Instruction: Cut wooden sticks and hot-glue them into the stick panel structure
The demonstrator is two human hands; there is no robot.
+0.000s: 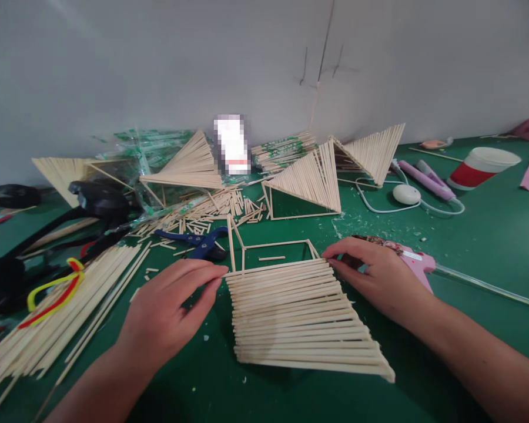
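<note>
Entry, head view. Both hands were at the far edge of the stick panel (300,317), which lay slanted on the green surface (489,235) between them.

- Left hand (167,305): fingers stretched out and nearly flat, fingertips against the left end of the panel's topmost stick. Nothing was clasped in it.
- Right hand (379,276): fingers loosely curled, tips at the right end of the same stick. I could not tell whether thumb and forefinger pinched that end or merely pressed it.
- Just beyond the fingertips of both hands stood an open stick frame (273,244), touching the panel's far edge.
- A pink glue gun (417,261) lay under and behind the right hand, partly hidden by it.
- Blue cutters (198,241) lay just beyond the left hand, with a loose stick bundle (62,311) to its outer side.
- 2 finished fan pieces (308,176) stood well beyond both hands.

Judgement: the step looked like squaring the top stick against the frame. To do it well I would press evenly from both ends, keep the stick parallel to its neighbours, avoid pushing the frame backwards, and keep the right wrist clear of the gun's nozzle.
</note>
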